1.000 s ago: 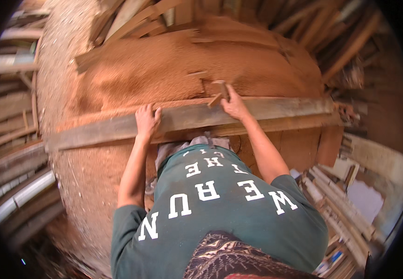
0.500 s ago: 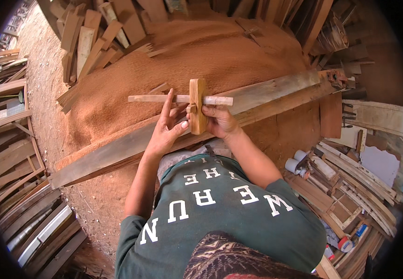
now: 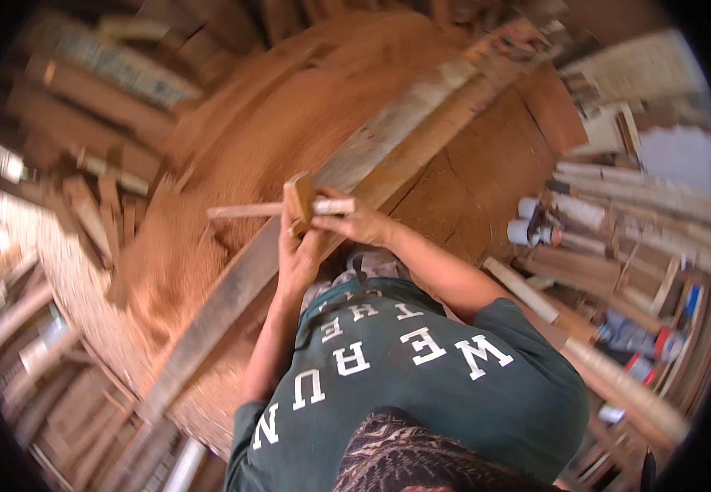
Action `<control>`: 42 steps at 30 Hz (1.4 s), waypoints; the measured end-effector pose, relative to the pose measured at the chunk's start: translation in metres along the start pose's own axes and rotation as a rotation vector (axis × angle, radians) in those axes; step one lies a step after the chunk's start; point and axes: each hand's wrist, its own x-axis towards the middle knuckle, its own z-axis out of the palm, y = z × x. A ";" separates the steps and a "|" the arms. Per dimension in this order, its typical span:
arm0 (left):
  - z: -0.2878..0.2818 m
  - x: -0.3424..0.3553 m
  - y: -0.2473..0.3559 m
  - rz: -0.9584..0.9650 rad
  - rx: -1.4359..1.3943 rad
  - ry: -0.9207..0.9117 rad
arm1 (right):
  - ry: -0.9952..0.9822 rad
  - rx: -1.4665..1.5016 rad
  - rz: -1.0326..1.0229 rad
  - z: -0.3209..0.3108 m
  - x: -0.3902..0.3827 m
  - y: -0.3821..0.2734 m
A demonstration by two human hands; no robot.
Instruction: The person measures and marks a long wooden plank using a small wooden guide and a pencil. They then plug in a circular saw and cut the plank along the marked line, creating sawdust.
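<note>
I hold a wooden marking gauge (image 3: 299, 199), a short upright block with a pale square stick (image 3: 240, 211) through it, above the long weathered board (image 3: 217, 315). My left hand (image 3: 298, 254) is closed on the block from below, its fingers partly hidden behind it. My right hand (image 3: 354, 221) is closed on the stick's right part, beside the block. The board lies diagonally along the edge of a sawdust-covered work surface, in front of my body.
Wood offcuts (image 3: 93, 213) pile beyond the sawdust (image 3: 355, 74). Stacks of boards (image 3: 68, 385) lie low at the left. At the right are more slats (image 3: 618, 213), white cylindrical pieces (image 3: 521, 231) and a few cans (image 3: 641, 369).
A second ago my left hand rested on the board; then both hands took the gauge up. Since then they have shifted slightly left, and the view has turned, so the board now runs more steeply.
</note>
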 end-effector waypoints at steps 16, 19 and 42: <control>0.063 -0.003 -0.007 -0.237 -0.012 -0.455 | 0.620 -0.565 0.482 -0.062 -0.277 0.166; 0.116 0.004 0.013 -0.179 -0.049 -0.497 | 0.706 -0.474 0.534 -0.076 -0.305 0.190; 0.491 0.178 -0.006 -0.264 -0.658 -0.589 | 0.821 -0.629 0.741 -0.573 -0.443 0.181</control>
